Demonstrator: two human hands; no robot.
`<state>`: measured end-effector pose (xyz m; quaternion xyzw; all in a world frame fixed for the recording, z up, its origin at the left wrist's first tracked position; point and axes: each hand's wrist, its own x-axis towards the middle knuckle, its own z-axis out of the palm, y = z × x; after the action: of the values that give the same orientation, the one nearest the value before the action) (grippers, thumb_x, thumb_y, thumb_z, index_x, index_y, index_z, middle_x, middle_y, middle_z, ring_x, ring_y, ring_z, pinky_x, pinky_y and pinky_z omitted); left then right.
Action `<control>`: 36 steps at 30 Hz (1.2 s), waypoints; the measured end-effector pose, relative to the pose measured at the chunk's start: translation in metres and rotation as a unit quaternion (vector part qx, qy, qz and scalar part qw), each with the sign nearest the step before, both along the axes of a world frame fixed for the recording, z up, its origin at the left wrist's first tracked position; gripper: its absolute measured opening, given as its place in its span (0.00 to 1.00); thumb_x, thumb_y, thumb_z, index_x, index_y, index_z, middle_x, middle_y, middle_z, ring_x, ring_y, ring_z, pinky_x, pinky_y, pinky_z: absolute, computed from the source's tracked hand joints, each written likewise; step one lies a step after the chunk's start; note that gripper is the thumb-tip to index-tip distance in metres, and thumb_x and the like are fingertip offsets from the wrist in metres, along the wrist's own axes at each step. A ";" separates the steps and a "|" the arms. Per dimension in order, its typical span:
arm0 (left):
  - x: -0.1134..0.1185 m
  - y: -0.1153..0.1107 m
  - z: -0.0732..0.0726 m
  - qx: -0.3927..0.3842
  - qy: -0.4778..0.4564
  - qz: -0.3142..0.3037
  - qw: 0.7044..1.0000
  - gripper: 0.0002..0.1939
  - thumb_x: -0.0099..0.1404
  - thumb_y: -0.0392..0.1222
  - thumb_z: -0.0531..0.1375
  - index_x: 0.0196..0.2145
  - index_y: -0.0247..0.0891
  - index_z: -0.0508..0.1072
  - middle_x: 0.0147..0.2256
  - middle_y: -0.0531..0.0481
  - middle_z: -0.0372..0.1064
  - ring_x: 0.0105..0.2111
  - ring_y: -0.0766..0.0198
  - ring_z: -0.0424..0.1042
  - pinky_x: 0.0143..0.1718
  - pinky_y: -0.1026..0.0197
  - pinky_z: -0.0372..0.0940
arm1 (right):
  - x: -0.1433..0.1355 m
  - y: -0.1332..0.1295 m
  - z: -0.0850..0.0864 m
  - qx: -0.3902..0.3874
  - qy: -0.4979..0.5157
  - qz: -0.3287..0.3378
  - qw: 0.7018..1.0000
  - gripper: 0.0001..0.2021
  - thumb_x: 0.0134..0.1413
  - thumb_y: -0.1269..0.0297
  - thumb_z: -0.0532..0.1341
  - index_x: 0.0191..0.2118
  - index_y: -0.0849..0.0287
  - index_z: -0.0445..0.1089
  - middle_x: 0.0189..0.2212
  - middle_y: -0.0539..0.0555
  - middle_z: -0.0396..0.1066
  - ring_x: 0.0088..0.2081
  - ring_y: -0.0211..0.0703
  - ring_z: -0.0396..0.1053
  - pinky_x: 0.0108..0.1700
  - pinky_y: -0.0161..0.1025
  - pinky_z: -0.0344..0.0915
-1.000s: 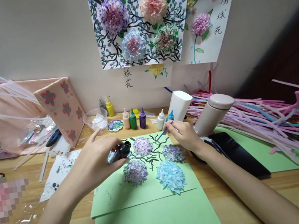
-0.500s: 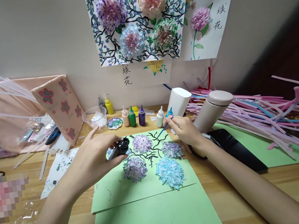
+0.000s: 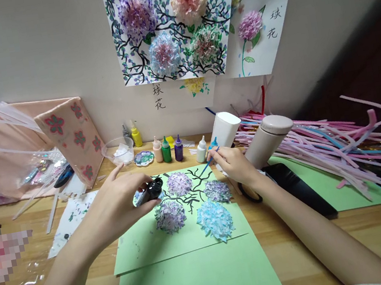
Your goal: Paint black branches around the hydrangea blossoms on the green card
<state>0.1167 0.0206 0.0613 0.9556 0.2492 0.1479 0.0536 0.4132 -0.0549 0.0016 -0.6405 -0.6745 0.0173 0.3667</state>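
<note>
My left hand (image 3: pixel 126 198) is closed around a small dark ink bottle (image 3: pixel 151 188), tilted with its open black mouth toward the right. A thin blue paintbrush (image 3: pixel 209 163) is pinched in my right hand (image 3: pixel 230 162), its tip down at the upper right of a light green sheet (image 3: pixel 138 247). Black branch lines (image 3: pixel 189 199) are painted on that sheet. Around them sit fluffy paper flowers: a lilac one (image 3: pixel 179 184), two purple-grey ones (image 3: pixel 170 217) and a light blue one (image 3: pixel 215 219). Another bluish patch lies partly hidden behind the bottle.
Paint bottles (image 3: pixel 166 150), a painted palette (image 3: pixel 144 158) and a clear bowl (image 3: pixel 118 151) stand along the wall. To the right are a tumbler (image 3: pixel 269 141), a black case (image 3: pixel 300 192) and many pipe cleaners (image 3: pixel 327 148). Finished flower art (image 3: pixel 173 25) hangs above.
The whole view shifts slightly as the head turns. Both hands keep their grips, and the brush tip stays near the same branch at the sheet's upper right.
</note>
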 end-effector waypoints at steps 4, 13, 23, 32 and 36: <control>-0.001 0.001 0.000 0.008 0.010 -0.002 1.000 0.16 0.57 0.56 0.58 0.37 0.43 0.67 0.30 0.55 0.71 0.32 0.63 0.70 0.57 0.44 0.48 | 0.001 0.000 0.001 0.011 -0.019 -0.006 1.000 0.22 0.63 0.56 0.47 0.23 0.59 0.67 0.23 0.54 0.71 0.28 0.41 0.70 0.32 0.36 0.61; -0.002 0.000 0.000 0.009 0.011 -0.002 1.000 0.16 0.58 0.55 0.58 0.37 0.43 0.67 0.32 0.54 0.72 0.34 0.62 0.70 0.58 0.42 0.48 | -0.001 -0.005 0.008 0.038 0.031 0.006 0.999 0.19 0.63 0.58 0.47 0.26 0.59 0.67 0.24 0.53 0.71 0.29 0.41 0.70 0.36 0.36 0.62; -0.002 0.000 0.002 -0.006 -0.005 0.003 1.000 0.15 0.57 0.53 0.58 0.36 0.41 0.68 0.31 0.54 0.72 0.31 0.63 0.70 0.57 0.43 0.49 | 0.004 -0.002 0.002 0.029 0.070 -0.005 0.997 0.18 0.62 0.56 0.47 0.27 0.58 0.66 0.25 0.52 0.71 0.28 0.41 0.70 0.34 0.36 0.63; -0.005 -0.001 0.007 0.000 0.020 0.015 1.000 0.16 0.58 0.54 0.57 0.38 0.42 0.68 0.33 0.52 0.71 0.34 0.59 0.70 0.54 0.44 0.53 | 0.006 -0.002 0.005 0.011 0.090 -0.018 0.996 0.16 0.62 0.59 0.47 0.27 0.58 0.64 0.24 0.52 0.71 0.26 0.41 0.70 0.32 0.36 0.62; -0.005 0.000 0.006 -0.009 0.022 0.012 1.000 0.15 0.58 0.54 0.57 0.38 0.42 0.67 0.33 0.53 0.71 0.33 0.61 0.70 0.54 0.44 0.53 | 0.008 -0.002 0.004 0.003 0.088 -0.018 0.996 0.17 0.62 0.58 0.47 0.27 0.59 0.65 0.24 0.53 0.70 0.27 0.41 0.70 0.32 0.36 0.62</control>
<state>0.1113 0.0202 0.0674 0.9550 0.2632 0.1249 0.0548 0.4212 -0.0568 0.0054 -0.6476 -0.6282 0.0649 0.4263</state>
